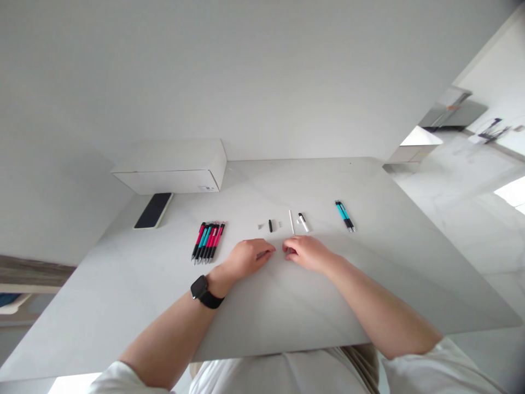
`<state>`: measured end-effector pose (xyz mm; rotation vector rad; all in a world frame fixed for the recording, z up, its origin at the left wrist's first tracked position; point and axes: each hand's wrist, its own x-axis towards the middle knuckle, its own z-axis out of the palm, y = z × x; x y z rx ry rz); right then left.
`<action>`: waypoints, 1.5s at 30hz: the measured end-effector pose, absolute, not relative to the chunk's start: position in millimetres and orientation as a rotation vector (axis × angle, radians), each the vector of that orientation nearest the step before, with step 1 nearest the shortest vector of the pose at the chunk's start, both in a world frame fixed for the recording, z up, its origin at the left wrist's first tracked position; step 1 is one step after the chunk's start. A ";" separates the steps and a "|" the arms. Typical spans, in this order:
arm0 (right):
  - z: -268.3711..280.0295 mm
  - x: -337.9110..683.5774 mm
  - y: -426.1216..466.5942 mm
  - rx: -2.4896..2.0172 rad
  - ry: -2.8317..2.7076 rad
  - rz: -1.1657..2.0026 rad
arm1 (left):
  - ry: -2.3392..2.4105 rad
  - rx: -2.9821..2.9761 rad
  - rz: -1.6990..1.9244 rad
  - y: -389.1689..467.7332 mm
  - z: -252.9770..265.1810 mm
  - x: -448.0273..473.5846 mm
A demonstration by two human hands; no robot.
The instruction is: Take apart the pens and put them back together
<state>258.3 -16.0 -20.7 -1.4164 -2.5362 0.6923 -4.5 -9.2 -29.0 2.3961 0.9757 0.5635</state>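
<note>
My left hand (pixel 249 257) is low over the table, thumb and fingers pressed together; anything between them is too small to make out. Facing it, my right hand (pixel 307 253) has its fingertips curled in, and whatever they hold is hidden. Just beyond the right fingers lies a thin white refill tube (pixel 291 221). Beside it is a white pen barrel with a black clip (pixel 303 221). A short black grip (pixel 270 225) lies ahead of the gap between my hands, with tiny clear or metallic parts (pixel 260 226) around it.
Several red and teal pens (pixel 208 242) lie side by side left of my left hand. Two teal pens (pixel 345 216) rest at the right. A phone (pixel 154 210) and a white box (pixel 170 167) occupy the back left, against the wall.
</note>
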 end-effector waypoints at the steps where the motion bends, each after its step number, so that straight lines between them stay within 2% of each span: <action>1: -20.1 259.0 -15.8 -1.391 -2.543 0.680 | 1.023 2.390 0.581 -9.2 -29.0 -4.8; 10: -12.4 263.0 -10.7 -1.312 -2.323 0.497 | 1.548 2.426 0.809 11.0 -30.6 -15.5; 18: -13.2 254.0 7.2 -1.336 -2.296 0.245 | 1.569 2.567 0.598 26.0 -39.3 -6.6; 23: -5.1 239.5 35.2 -1.289 -2.425 0.142 | 1.557 2.546 0.587 24.1 -38.8 -8.5; 30: -12.8 214.0 78.1 -1.272 -2.685 0.192 | 1.450 2.482 0.657 24.8 -38.8 -17.3; 35: -14.2 201.3 83.8 -1.275 -2.732 0.204 | 1.595 2.441 0.670 23.6 -41.8 -24.7; 41: 1.3 205.7 61.1 -1.266 -2.515 0.281 | 1.580 2.466 0.671 19.3 -36.1 -23.5; 45: 9.0 222.2 30.3 -1.326 -2.307 0.485 | 1.436 2.378 0.781 13.9 -31.6 -19.4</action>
